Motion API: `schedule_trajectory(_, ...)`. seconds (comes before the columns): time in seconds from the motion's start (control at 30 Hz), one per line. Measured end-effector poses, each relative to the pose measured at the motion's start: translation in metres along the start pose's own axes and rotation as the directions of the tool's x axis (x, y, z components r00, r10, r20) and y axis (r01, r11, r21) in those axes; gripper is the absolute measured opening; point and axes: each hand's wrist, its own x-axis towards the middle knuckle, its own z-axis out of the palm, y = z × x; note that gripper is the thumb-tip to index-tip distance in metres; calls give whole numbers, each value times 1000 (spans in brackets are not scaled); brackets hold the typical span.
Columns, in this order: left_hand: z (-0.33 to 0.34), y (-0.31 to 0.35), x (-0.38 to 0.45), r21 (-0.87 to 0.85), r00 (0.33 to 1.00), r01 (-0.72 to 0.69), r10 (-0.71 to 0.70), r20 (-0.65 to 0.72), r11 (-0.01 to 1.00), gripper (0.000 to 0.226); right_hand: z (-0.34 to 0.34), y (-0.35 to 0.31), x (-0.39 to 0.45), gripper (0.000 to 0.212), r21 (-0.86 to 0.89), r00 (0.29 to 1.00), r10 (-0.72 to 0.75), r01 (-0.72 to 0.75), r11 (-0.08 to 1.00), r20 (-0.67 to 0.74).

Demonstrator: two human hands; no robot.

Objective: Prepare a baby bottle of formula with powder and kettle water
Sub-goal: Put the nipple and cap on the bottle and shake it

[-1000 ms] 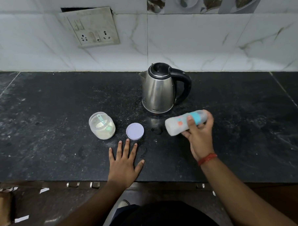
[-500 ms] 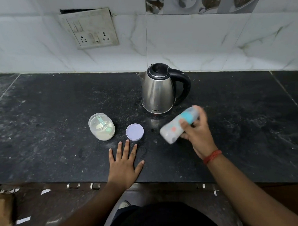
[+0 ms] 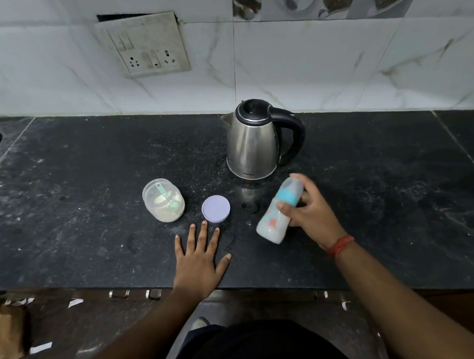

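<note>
Powder jar (image 3: 163,200) sits open, scoop inside, lid (image 3: 215,208) beside it. Left hand (image 3: 198,258) lies flat on the surface (image 3: 69,213), fingers spread, likely bracing. Right hand (image 3: 312,214) grips the capped bottle (image 3: 279,211) tilted near the kettle (image 3: 253,140), probably mixing.

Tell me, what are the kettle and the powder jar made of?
The kettle looks like brushed steel: its grey body shines and mirrors the light, while its lid and handle look like glossy black plastic. The powder jar seems to be clear plastic, since you can see the pale powder and a green scoop through its wall; it might be glass.
</note>
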Motion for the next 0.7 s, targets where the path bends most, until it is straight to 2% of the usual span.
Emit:
schedule_trajectory(0.03,0,-1,0,1,1000,3,-3,3,1000,79,0,0,0,62,17,1000,-8,8,1000,-12)
schedule_trajectory(0.1,0,1,1,4,1000,4,-4,4,1000,79,-3,-1,-1,54,219,990,3,29,975,-141)
schedule_trajectory(0.13,0,1,1,3,1000,3,-3,1,1000,78,-4,-1,-1,52,277,991,19,18,961,-130)
schedule_trajectory(0.23,0,0,0,2,1000,-4,4,0,1000,79,0,-3,-6,61,80,992,24,-34,996,126)
schedule_trajectory(0.27,1,0,1,6,1000,-3,3,3,1000,79,0,-3,-6,62,85,994,10,-20,996,110)
schedule_trajectory(0.33,1,1,1,15,1000,-1,1,5,1000,79,-4,-5,-6,59,240,1000,11,-7,971,-16)
schedule_trajectory(0.37,1,2,1,16,1000,-2,2,3,1000,79,-6,-7,-5,60,269,1000,19,-18,963,-1)
schedule_trajectory(0.47,1,0,0,6,1000,1,-1,1,1000,79,-2,-9,-8,69,41,983,-1,-7,999,182)
schedule_trajectory(0.57,1,1,1,7,1000,3,-3,4,1000,78,-2,-7,-7,67,130,997,-60,66,989,-51)
schedule_trajectory(0.6,2,2,1,6,1000,2,-2,2,1000,78,-3,-8,-6,68,109,997,-62,66,992,-38)
schedule_trajectory(0.67,2,0,1,10,1000,-1,1,0,1000,79,0,-8,-7,74,-67,985,-50,62,996,166)
schedule_trajectory(0.7,2,-1,1,8,1000,0,0,1,1000,79,1,-8,-9,75,-93,980,-48,66,993,191)
